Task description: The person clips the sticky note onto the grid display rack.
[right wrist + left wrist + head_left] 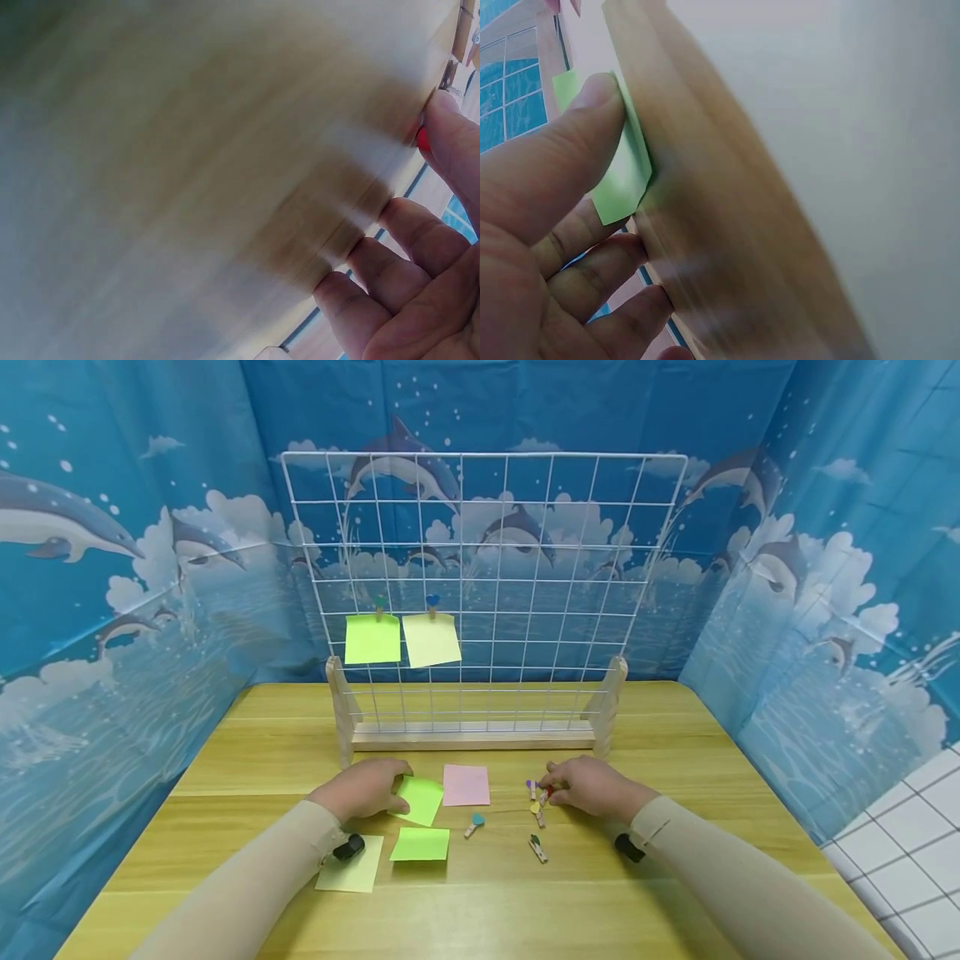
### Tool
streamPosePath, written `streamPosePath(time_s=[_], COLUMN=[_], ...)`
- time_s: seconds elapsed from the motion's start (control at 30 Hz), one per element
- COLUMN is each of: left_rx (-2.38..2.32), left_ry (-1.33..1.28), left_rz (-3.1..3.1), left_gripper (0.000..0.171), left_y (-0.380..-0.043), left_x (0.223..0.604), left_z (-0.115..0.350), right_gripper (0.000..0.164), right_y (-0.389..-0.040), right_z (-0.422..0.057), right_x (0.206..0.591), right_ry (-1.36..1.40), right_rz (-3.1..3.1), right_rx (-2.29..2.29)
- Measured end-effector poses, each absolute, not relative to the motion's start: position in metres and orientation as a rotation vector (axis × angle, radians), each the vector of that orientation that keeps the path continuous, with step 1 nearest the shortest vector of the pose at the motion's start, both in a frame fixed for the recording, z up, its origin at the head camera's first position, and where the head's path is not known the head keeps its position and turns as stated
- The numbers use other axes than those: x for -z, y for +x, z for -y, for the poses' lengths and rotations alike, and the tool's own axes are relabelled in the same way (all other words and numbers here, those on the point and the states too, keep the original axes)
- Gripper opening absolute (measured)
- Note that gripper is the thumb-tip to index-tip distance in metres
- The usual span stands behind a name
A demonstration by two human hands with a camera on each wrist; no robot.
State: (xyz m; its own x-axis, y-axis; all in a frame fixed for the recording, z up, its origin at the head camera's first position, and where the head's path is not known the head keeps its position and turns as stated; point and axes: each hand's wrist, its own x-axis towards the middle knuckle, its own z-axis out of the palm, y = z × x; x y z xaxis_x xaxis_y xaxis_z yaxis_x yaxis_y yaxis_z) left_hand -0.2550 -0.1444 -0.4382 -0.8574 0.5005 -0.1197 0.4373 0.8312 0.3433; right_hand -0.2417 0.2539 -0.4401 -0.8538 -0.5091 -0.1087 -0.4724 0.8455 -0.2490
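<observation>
My left hand (369, 787) rests on the wooden table (675, 860), its thumb (585, 120) pressing the near edge of a green sticky note (422, 798) whose corner (626, 184) curls up against the fingers. My right hand (588, 785) sits at a small cluster of wooden clips (536, 800) and pinches a red clip (550, 792); the right wrist view shows only a sliver of the red clip (422, 139) under a fingertip (450, 112). Behind both hands a white wire grid (487, 585) stands upright.
A pink note (466, 785), a second green note (420, 844) and a pale yellow note (351, 875) lie on the table. A blue-heart clip (474, 824) and a green clip (537, 848) lie loose. Two notes (401, 639) hang clipped on the grid. Blue curtains surround the table.
</observation>
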Motion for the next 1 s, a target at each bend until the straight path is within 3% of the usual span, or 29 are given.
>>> streamPosePath(time_s=[0.5,1.0], left_rx=[-0.482,-0.597], left_ry=[0.718,0.702], left_rz=[-2.826,-2.816], left_gripper=[0.044,0.019], left_y=[-0.2578,-0.2539], left_x=[0.4368,0.4384], left_z=[0.1415,0.1403], right_gripper=[0.008,0.014], right_y=[-0.2439,-0.2400], right_z=[-0.2589,-0.2569], right_x=[0.4416,0.4396], right_ry=[-0.757,-0.522], right_rz=[-2.885,-2.946], right_rx=[0.398,0.538])
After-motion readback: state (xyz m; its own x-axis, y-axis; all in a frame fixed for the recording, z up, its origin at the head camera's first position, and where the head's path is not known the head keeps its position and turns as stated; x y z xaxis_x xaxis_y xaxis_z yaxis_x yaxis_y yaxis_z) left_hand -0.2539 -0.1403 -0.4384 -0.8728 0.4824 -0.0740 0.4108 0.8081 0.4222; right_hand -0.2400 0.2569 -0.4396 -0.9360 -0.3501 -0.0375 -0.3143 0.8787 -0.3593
